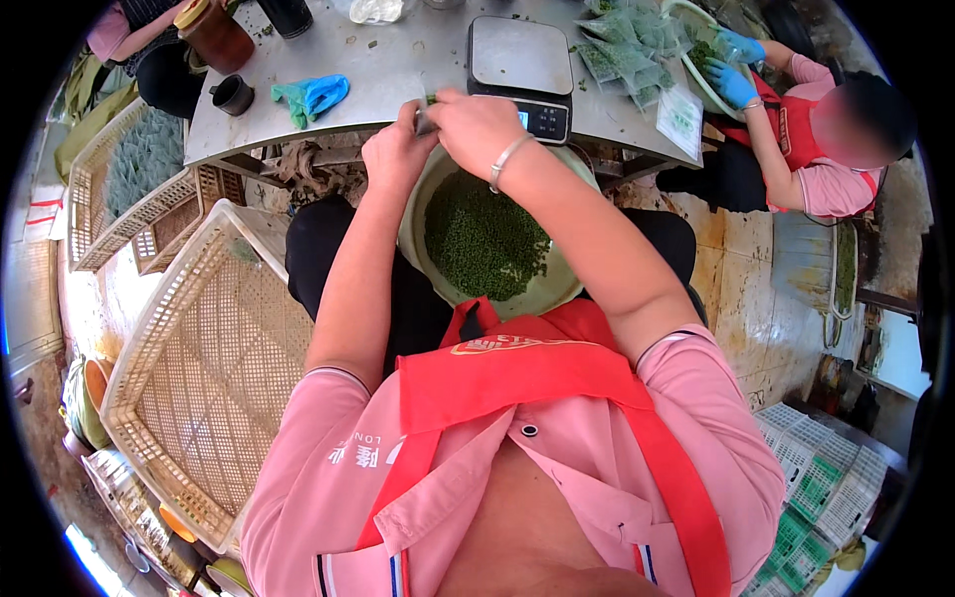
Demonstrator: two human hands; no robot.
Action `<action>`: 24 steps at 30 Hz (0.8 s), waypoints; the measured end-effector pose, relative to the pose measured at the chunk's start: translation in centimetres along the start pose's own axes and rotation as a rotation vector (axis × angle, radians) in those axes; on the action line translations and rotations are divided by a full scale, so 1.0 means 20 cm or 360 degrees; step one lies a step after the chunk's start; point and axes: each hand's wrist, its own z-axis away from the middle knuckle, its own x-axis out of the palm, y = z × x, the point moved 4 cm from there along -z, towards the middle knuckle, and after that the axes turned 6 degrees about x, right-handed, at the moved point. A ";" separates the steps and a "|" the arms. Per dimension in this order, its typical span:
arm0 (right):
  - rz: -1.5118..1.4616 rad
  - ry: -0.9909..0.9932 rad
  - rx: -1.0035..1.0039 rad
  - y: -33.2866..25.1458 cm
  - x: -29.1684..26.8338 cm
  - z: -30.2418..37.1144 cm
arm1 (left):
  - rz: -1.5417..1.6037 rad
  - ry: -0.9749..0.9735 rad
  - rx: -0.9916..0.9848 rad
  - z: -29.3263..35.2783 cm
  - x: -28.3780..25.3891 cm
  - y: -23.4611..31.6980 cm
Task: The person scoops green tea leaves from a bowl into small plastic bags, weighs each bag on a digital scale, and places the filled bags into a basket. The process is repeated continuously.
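My left hand (pixel 398 149) and my right hand (pixel 476 129) meet at the table's near edge, fingers closed. Pinched between them is a small clear plastic bag (pixel 426 123), mostly hidden by the fingers, with a bit of green at its top. Below my hands, between my knees, stands a pale green basin (pixel 416 224) holding a heap of small round green pieces (pixel 482 239). Just beyond my right hand, a digital scale (pixel 521 55) with a bare steel plate rests on the table.
On the metal table (pixel 408 60) lie a blue-green glove (pixel 313 98), a dark mug (pixel 232 96) and filled clear bags (pixel 627 50). At right, a co-worker's blue-gloved hands (pixel 731 80) reach into another basin. A large beige plastic crate (pixel 214 368) stands at my left.
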 end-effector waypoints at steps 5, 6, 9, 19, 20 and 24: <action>-0.0032 -0.0172 -0.0033 -0.03 0.11 0.02 | -0.0063 0.0180 0.0241 0.04 0.04 -0.04; -0.0088 -0.0113 -0.0024 -0.05 0.07 0.05 | -0.0117 0.0174 0.0203 0.05 0.04 -0.05; -0.0194 -0.0025 0.0009 -0.06 0.02 0.11 | -0.0106 0.0182 0.0218 0.05 0.02 -0.02; -0.0738 0.0104 -0.0239 0.11 0.00 0.18 | -0.0016 0.0127 0.0237 0.02 0.05 0.01; -0.0947 0.0253 -0.0292 0.15 -0.05 0.22 | 0.0046 0.0102 0.0120 0.02 0.06 -0.03; -0.1391 0.0595 0.0675 0.70 -0.16 0.28 | 0.0689 0.0080 -0.0384 -0.02 0.05 -0.09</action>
